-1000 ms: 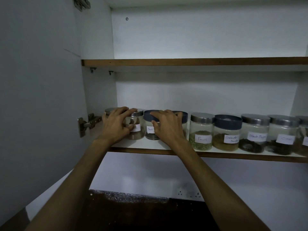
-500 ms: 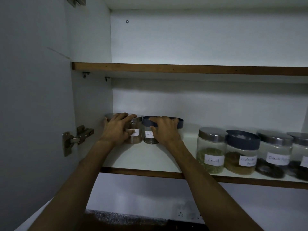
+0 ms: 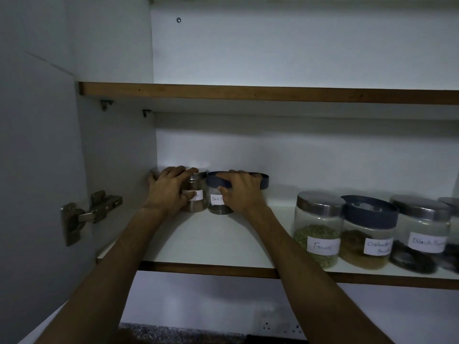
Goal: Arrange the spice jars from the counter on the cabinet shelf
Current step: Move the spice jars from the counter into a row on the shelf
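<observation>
The task looks well along: spice jars stand in a row on the lower shelf [image 3: 211,244], none visibly left below. The left hand [image 3: 169,192] curls round a steel-lidded jar [image 3: 197,194] at the back; the right hand [image 3: 242,192] grips a blue-lidded jar [image 3: 217,194] beside it. Labels read "Fennel" [image 3: 322,245], "Black P…", and partly "Coriander".

i'm in a home kitchen: labelled spice jars [image 3: 318,229] on my cabinet shelf [image 3: 211,268], wall socket [image 3: 280,327] at the bottom.
</observation>
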